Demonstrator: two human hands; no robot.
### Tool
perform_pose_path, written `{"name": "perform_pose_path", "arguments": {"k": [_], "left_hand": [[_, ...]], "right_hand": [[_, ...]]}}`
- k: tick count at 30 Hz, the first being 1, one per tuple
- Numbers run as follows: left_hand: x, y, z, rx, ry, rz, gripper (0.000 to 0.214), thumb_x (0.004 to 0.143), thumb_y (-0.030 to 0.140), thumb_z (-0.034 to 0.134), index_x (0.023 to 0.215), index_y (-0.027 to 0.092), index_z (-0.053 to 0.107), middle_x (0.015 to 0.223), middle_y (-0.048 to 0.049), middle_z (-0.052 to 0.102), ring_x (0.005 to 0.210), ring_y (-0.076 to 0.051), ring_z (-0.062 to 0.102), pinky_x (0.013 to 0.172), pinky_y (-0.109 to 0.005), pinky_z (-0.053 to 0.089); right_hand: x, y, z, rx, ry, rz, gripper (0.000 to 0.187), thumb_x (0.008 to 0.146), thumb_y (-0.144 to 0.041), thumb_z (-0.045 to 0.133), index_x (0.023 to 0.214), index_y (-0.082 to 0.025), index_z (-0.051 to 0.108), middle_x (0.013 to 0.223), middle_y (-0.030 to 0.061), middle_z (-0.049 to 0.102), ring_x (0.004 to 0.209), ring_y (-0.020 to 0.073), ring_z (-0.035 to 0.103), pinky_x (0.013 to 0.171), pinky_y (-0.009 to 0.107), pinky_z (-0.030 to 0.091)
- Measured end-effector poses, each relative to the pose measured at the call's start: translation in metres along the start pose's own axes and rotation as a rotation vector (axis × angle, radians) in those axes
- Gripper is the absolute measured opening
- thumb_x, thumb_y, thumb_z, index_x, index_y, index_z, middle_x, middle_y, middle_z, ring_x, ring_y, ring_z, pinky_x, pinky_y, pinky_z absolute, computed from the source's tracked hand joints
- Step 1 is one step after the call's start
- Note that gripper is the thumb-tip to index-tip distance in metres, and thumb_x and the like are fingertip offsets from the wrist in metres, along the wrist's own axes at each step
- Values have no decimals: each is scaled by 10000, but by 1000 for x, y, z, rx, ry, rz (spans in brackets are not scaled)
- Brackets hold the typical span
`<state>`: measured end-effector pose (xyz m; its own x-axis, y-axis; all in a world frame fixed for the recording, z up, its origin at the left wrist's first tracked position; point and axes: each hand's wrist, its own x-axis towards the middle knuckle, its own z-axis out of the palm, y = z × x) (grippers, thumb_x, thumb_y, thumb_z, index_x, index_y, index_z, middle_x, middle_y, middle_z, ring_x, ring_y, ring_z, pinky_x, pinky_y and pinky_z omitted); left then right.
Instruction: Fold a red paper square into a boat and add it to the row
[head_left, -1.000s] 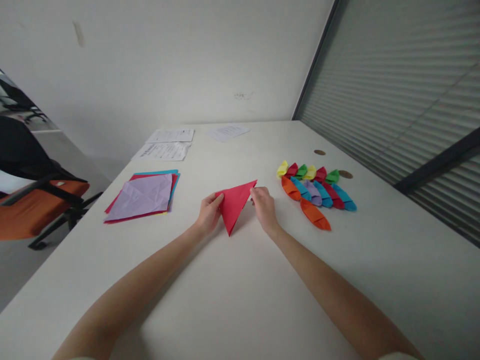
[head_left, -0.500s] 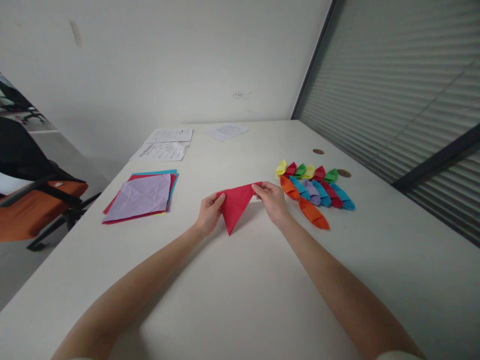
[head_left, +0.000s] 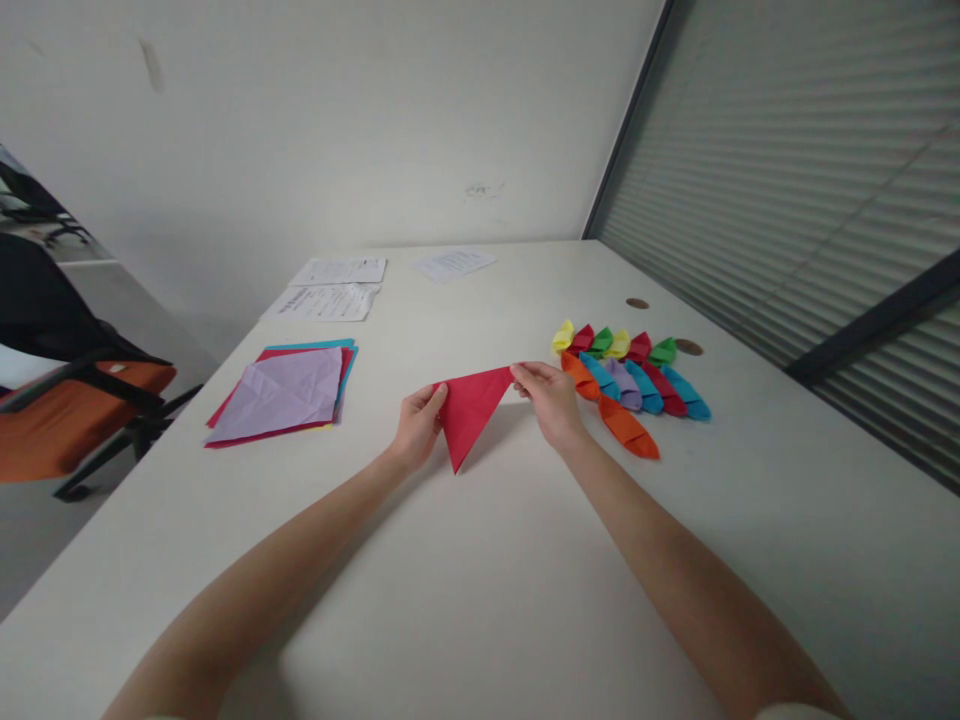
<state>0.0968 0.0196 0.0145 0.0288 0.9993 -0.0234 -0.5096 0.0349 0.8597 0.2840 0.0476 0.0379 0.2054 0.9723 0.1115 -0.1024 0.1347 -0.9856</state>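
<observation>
A red sheet of paper [head_left: 474, 408], folded into a triangle, is held up over the white table with one corner pointing down. My left hand [head_left: 420, 423] pinches its left end, thumb in front. At the right end of the top edge, my right hand [head_left: 549, 398] grips the corner between thumb and fingers. Some of the fingers behind the paper are hidden. Just beyond my right hand lie several folded paper pieces [head_left: 621, 372] in rows, yellow, red, green, orange, blue and purple, with one orange piece [head_left: 628, 430] nearest me.
On the left is a stack of coloured sheets [head_left: 281, 395], a purple one on top. Printed papers [head_left: 326, 302] lie at the back left, another printed sheet [head_left: 454, 264] at the back middle. Two round brown discs [head_left: 688, 347] are near the right edge. An orange-seated chair [head_left: 90, 400] stands left.
My right hand has shifted slightly right along the paper's top edge toward its corner. The lower tip of the paper has moved a little left. My left hand keeps its hold.
</observation>
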Motion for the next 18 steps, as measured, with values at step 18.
{"name": "perform_pose_path", "arguments": {"k": [18], "left_hand": [[1,-1,0,30,19,18,406,641,500,821,768,135,698,704,-16,656,596,-102,516,536,-207,361]], "right_hand": [[1,3,-1,31,-13,0,215,648,-403,765,727,-205,735,613,-5,635,603,117,527,570,261,377]]}}
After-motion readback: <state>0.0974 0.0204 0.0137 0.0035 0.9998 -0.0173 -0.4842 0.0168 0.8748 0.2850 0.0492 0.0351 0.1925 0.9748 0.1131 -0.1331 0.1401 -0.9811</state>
